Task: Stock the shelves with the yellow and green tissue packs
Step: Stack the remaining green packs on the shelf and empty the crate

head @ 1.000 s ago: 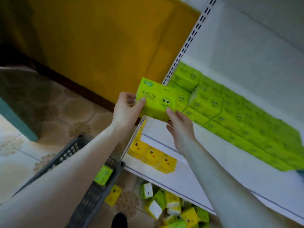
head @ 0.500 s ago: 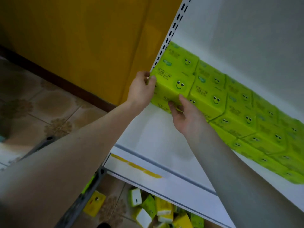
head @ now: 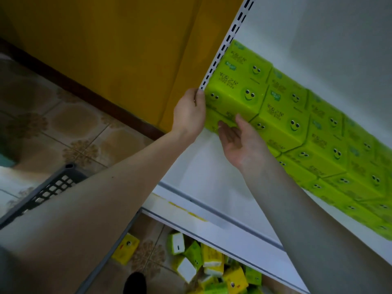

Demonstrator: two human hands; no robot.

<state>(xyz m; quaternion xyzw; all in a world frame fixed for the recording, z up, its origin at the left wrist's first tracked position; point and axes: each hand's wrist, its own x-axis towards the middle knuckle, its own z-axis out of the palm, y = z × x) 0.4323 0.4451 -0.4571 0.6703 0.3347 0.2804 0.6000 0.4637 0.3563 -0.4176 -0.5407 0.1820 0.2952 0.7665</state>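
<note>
left hand [head: 188, 115] pinches the end of the green pack [head: 233, 96] atop the stacked row at the left edge of the shelf [head: 203, 177], right hand [head: 237, 141] open-fingered under it; released before sitting flush, it could tip onto the floor [head: 84, 128].

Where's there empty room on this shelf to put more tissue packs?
The bare shelf in front of the green packs, out to its front rail, is free. The back is crowded: stacked packs fill it from the slotted upright rightward. At that end the left hand grips the end pack and the right hand touches it.
</note>
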